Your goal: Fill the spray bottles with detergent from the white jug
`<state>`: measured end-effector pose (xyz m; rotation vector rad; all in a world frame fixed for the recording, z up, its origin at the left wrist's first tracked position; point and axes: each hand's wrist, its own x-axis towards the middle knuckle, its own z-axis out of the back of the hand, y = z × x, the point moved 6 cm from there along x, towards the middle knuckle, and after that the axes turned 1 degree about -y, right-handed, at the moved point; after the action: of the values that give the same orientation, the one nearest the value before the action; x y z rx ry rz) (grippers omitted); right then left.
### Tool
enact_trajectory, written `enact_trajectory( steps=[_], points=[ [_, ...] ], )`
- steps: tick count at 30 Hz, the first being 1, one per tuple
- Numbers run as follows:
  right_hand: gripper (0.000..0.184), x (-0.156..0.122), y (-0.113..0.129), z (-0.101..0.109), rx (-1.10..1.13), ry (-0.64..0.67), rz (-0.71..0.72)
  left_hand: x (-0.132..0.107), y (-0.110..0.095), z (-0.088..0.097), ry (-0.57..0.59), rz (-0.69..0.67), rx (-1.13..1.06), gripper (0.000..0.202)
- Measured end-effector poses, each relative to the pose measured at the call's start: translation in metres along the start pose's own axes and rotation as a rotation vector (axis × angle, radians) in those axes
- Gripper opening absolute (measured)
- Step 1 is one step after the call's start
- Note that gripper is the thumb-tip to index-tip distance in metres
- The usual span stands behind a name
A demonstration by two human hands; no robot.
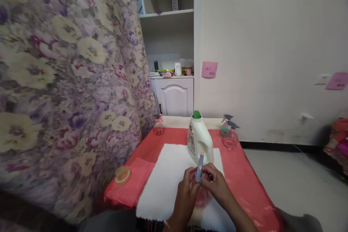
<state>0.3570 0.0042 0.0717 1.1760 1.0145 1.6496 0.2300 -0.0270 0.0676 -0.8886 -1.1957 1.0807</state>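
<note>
A pink see-through spray bottle (202,196) stands on the white cloth (163,174) close to me, under a grey spray head (200,168) with a pink nozzle. Both hands meet at its neck. My left hand (187,185) closes its fingers round the left side of the spray head. From the right, my right hand (216,183) pinches the same head between thumb and fingers. Just behind them rises a large pale detergent jug (202,139) with a green spout in its uncapped mouth. My fingers hide the bottle's neck.
On the red table cover (244,181), a pink spray bottle (158,126) stands far left; a green one (225,127) and another pink one (230,140) stand far right. A tape roll (122,175) lies left. A floral curtain (81,98) borders the left side.
</note>
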Motion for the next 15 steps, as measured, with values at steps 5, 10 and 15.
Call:
enact_trajectory(
  steps=[5,10,15],
  points=[
    [0.015,-0.006,0.003,0.001,0.011,-0.060,0.011,-0.003,-0.005,0.000,0.001,-0.004,0.034,0.033],
    [0.010,-0.009,0.006,0.000,0.000,-0.149,0.005,-0.003,-0.001,-0.002,-0.004,-0.019,0.067,0.030],
    [0.009,-0.014,0.003,-0.006,0.005,-0.261,0.006,-0.004,0.005,0.000,0.031,-0.032,0.039,0.038]
  ],
)
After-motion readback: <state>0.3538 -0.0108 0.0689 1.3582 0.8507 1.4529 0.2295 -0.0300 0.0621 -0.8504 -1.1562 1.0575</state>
